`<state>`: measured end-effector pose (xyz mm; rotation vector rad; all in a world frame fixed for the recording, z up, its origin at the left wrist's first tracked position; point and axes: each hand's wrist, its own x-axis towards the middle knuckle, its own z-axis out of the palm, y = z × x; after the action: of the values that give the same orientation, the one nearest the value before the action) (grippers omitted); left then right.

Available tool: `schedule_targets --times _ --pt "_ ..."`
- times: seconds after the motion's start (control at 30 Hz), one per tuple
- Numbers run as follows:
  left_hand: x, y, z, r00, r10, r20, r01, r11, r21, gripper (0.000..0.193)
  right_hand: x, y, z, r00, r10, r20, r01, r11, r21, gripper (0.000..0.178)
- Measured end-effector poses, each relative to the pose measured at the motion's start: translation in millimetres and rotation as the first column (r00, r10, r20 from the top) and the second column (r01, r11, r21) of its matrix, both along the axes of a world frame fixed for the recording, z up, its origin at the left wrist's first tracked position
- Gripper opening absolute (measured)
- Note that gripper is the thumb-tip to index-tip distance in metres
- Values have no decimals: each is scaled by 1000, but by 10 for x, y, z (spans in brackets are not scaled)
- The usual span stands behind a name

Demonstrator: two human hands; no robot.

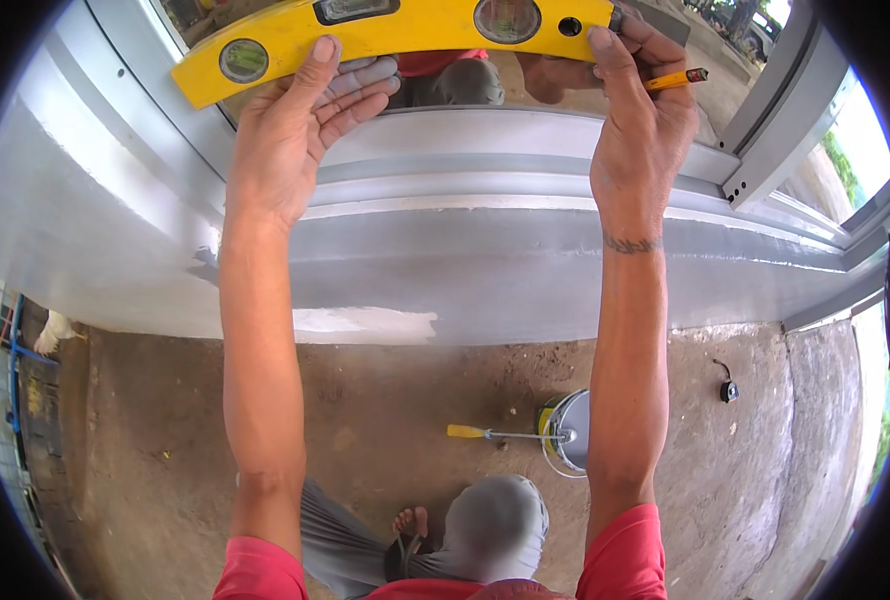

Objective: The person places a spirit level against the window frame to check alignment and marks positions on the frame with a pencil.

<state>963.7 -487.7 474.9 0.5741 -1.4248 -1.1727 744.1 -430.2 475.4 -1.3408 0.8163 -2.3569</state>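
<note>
A yellow spirit level [415, 38] with several round and oblong vials spans the top of the view, in front of the window glass [525, 85]. My left hand [283, 145] holds it near its left end, thumb on the front face and the other fingers partly stretched out beneath and behind. Near the opposite end my right hand [647, 120] grips the level, thumb on its lower edge and fingers behind. A short yellow-orange pencil [673, 79] also sticks out from between the right fingers, its dark end pointing right.
The grey window frame [485, 135] runs below the glass, above a grey-painted wall [445, 250] with whitish patches. On the ground stand a paint bucket [553, 415] and a yellow-handled tool [467, 432] lying across its rim. A small black tape measure [729, 391] lies farther right.
</note>
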Motion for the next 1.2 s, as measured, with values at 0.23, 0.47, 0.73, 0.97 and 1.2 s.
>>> schedule_targets --times 0.23,0.47,0.73,0.97,1.2 --pt "15 13 11 1000 -10 23 10 1000 0 54 -2 -67 -42 999 -40 -26 39 998 -44 23" --pt "14 -22 5 999 -34 19 34 999 4 55 -201 -161 -186 978 -183 -100 183 983 -11 28" --pt "44 -9 -11 1000 -23 -7 24 999 46 56 -83 -98 -96 989 -135 -55 136 990 29 21" --pt "-4 25 6 1000 13 -5 -12 997 72 55 -160 -114 -133 983 -143 -118 144 990 5 21" --pt "5 15 -21 999 15 -43 -13 999 50 55 -171 -149 -153 993 -88 -74 87 996 -22 20"
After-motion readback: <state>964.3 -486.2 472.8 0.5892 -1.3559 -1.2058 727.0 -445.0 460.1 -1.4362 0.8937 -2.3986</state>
